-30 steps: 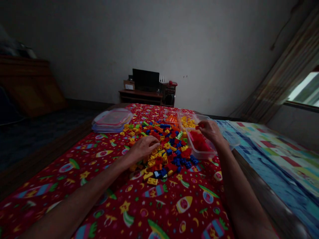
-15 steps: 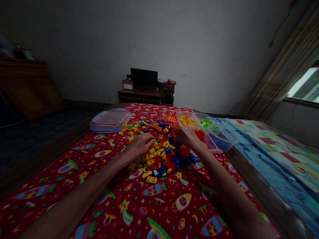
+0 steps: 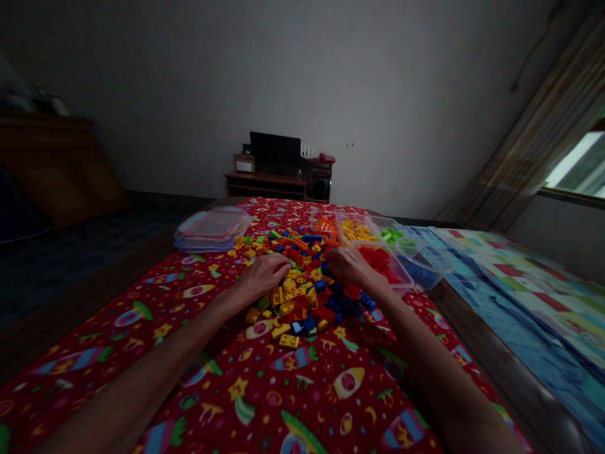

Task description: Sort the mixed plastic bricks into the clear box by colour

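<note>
A mixed pile of toy building bricks (image 3: pixel 295 299) lies in the middle of the red patterned cloth, in yellow, red, blue, orange and green. My left hand (image 3: pixel 266 274) rests at the pile's left side, fingers curled and drawn together over the yellow bricks. Whatever is between its fingertips is too small to make out. Over the pile's right part, my right hand (image 3: pixel 350 266) is closed with its fingertips turned down and hidden. Right behind it stands a clear bin of red bricks (image 3: pixel 379 261). A single yellow brick (image 3: pixel 288 341) sits at the near edge of the pile.
Other clear bins hold yellow bricks (image 3: pixel 357 231), orange bricks (image 3: pixel 325 225), green bricks (image 3: pixel 391 236) and blue bricks (image 3: pixel 420 273). Stacked plastic lids (image 3: pixel 215 227) lie at the back left. A bed (image 3: pixel 520 302) adjoins the table's right side. A monitor (image 3: pixel 275 151) stands by the wall.
My right hand has moved slightly left and nearer, away from the bins and down to the pile, uncovering more red bricks in their bin. My left hand has barely moved.
</note>
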### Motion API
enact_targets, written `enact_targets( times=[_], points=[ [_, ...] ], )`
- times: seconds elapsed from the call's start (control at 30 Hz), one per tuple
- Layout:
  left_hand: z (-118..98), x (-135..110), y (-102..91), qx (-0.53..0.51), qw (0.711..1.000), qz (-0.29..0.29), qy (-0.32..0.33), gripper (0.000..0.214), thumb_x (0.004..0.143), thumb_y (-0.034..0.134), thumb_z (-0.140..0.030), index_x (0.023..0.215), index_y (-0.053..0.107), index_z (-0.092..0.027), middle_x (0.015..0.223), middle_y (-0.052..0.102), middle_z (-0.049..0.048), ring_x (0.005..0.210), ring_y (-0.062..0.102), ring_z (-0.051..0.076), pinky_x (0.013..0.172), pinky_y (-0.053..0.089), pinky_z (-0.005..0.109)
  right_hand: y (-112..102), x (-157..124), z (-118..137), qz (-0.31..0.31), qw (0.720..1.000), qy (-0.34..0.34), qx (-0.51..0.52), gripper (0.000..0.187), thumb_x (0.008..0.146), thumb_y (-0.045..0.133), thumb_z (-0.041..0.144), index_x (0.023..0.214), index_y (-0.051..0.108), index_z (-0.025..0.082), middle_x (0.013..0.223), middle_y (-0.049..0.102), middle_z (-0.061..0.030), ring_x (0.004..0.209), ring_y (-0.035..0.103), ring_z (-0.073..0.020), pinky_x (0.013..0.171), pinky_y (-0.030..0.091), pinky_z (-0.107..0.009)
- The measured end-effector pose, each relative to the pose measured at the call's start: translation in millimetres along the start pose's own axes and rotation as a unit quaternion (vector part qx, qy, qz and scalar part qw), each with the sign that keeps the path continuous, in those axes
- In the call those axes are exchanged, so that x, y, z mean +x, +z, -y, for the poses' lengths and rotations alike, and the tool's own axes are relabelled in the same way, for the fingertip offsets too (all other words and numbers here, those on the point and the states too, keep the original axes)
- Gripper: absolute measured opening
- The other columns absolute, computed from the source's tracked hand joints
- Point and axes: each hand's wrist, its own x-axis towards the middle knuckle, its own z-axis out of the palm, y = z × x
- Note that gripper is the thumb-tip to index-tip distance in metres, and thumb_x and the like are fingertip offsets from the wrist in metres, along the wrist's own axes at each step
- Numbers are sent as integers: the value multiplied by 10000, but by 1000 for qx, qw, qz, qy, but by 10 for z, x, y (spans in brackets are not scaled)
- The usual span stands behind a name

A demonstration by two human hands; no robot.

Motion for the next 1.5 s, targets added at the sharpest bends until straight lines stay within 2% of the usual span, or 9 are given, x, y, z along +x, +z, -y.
enact_targets(
  times=[0.13, 0.33, 0.57, 0.7, 0.87, 1.03, 1.17, 1.3, 1.5],
  points=[
    [6, -6, -3, -4, 1000, 1, -6, 323, 867, 396, -321, 844, 682, -173, 878, 711, 75, 819, 656, 200, 771, 492, 292, -93, -35, -112, -71, 997, -2, 32, 241, 804, 469, 117, 908, 684, 152, 750, 646, -59, 630, 496, -123, 583, 287, -238],
    [-23, -9, -8, 1, 1000, 4, -19, 312, 857, 403, -317, 828, 686, -188, 870, 721, 65, 793, 658, 192, 772, 497, 283, -393, -138, -418, -120, 989, 80, 29, 229, 738, 439, 93, 693, 656, 152, 653, 598, -29, 578, 437, -108, 559, 262, -238],
    [7, -4, 9, -1, 1000, -3, -14, 287, 847, 415, -307, 800, 682, -210, 846, 723, 47, 795, 662, 188, 773, 503, 279, -433, -209, -641, -94, 987, 126, -9, 244, 642, 430, 62, 668, 654, 156, 609, 605, -30, 570, 468, -115, 546, 276, -238],
    [-33, 11, -22, -20, 1000, -10, 3, 262, 850, 429, -280, 854, 678, -201, 911, 720, 51, 855, 660, 189, 818, 503, 291, -341, -217, -699, -76, 980, 181, -41, 278, 711, 452, 74, 798, 706, 148, 777, 691, -90, 673, 561, -148, 581, 329, -243],
    [-311, 26, -83, -84, 991, -16, 103, 252, 904, 434, -277, 967, 665, -198, 991, 698, 66, 973, 631, 192, 900, 485, 333, -321, -178, -514, -98, 985, 142, -4, 321, 778, 471, 104, 1015, 685, 137, 964, 700, -131, 797, 598, -180, 652, 389, -257],
    [-626, -73, -41, -56, 972, 94, 207, 196, 869, 580, -327, 1024, 667, -245, 1171, 643, 64, 1138, 552, 217, 1014, 414, 383, -338, -122, -163, -54, 996, 56, 45, 269, 705, 494, 38, 845, 694, 150, 794, 681, -76, 649, 542, -132, 581, 350, -239],
    [-576, -146, 40, -17, 981, 91, 169, 199, 860, 590, -392, 979, 677, -258, 1259, 589, 55, 1185, 519, 234, 1029, 398, 393, -322, -112, -10, -39, 998, 32, 25, 242, 750, 464, 43, 767, 681, 146, 707, 650, -69, 580, 486, -113, 539, 299, -246],
    [-413, -76, 52, -25, 992, 66, 109, 252, 894, 523, -407, 897, 684, -214, 1061, 646, 67, 1018, 601, 200, 911, 470, 326, -285, -112, 51, -1, 1000, 25, 12, 228, 777, 478, 53, 790, 686, 147, 701, 650, -80, 603, 521, -130, 553, 310, -251],
    [-385, 36, -7, -65, 996, 18, 62, 123, 810, 573, -228, 838, 690, -202, 990, 680, 57, 938, 635, 187, 874, 494, 307, 24, -89, 82, 25, 997, 32, -60, 275, 822, 502, 114, 1035, 670, 162, 999, 681, -136, 890, 609, -215, 693, 406, -274]
  ],
)
